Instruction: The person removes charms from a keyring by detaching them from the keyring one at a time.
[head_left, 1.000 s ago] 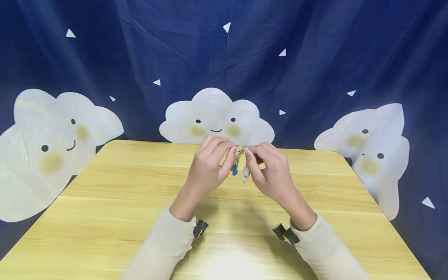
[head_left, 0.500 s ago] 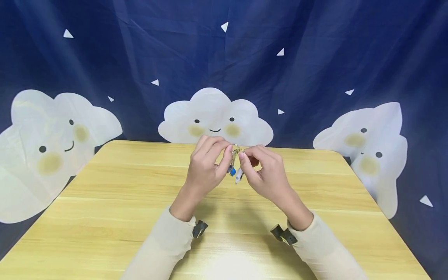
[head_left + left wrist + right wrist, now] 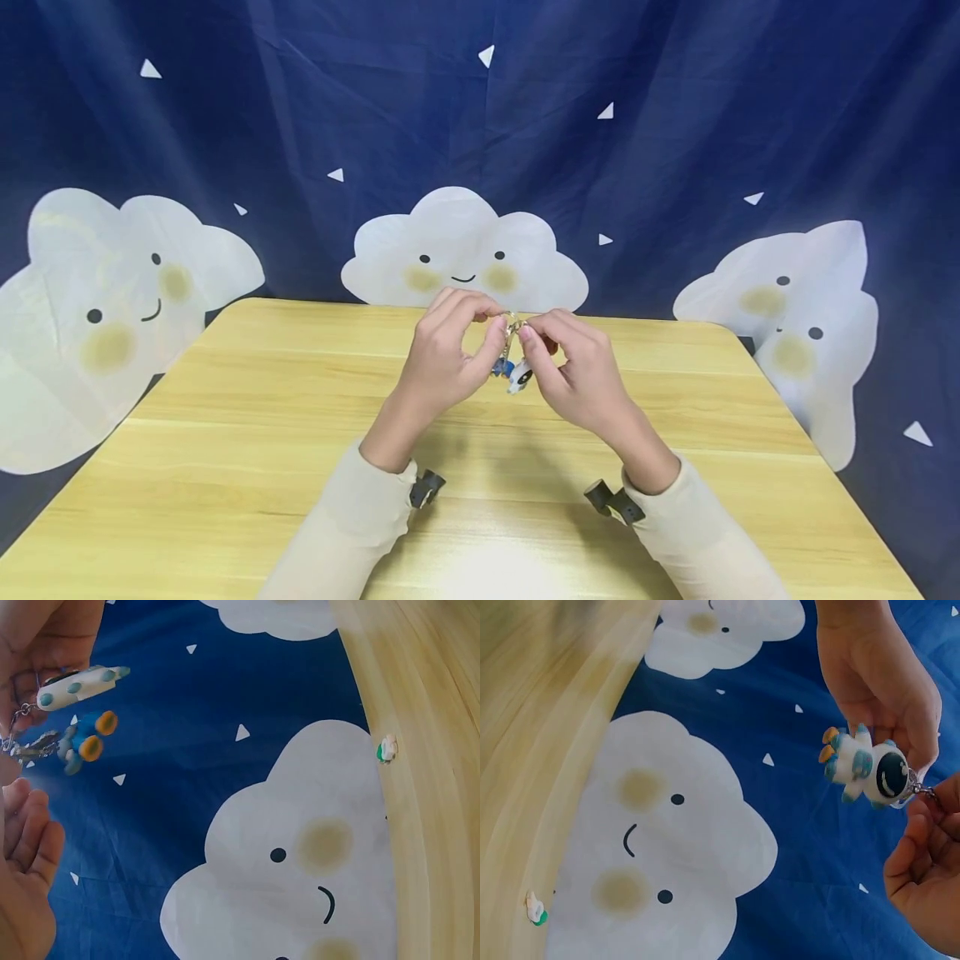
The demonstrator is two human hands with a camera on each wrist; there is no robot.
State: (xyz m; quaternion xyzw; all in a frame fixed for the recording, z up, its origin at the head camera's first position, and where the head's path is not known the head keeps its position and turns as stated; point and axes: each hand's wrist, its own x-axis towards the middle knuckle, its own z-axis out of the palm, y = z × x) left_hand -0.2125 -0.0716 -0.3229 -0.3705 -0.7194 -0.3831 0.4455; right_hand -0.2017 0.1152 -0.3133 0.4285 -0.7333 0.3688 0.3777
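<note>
Both hands meet above the far part of the table. My left hand (image 3: 453, 350) pinches a gold-coloured key ring (image 3: 512, 319) from the left side. From the right, my right hand (image 3: 581, 367) pinches the metal fitting by the ring. A white astronaut charm (image 3: 874, 771) with a dark visor hangs on a short chain from the right fingertips. Beside it dangles a blue charm (image 3: 84, 741) with orange feet, on a metal chain (image 3: 37, 746). Fingers partly cover the ring, so how the charms join it is hard to tell.
A small white-and-green piece (image 3: 387, 748) lies on the wooden table (image 3: 300, 467) near its far edge; the head view does not show it. A dark blue curtain (image 3: 420, 108) with cloud faces hangs behind the table.
The astronaut charm has turned, so its dark visor now faces the head camera. Both hands have shifted only slightly, and the right fingertips have come a little nearer the left.
</note>
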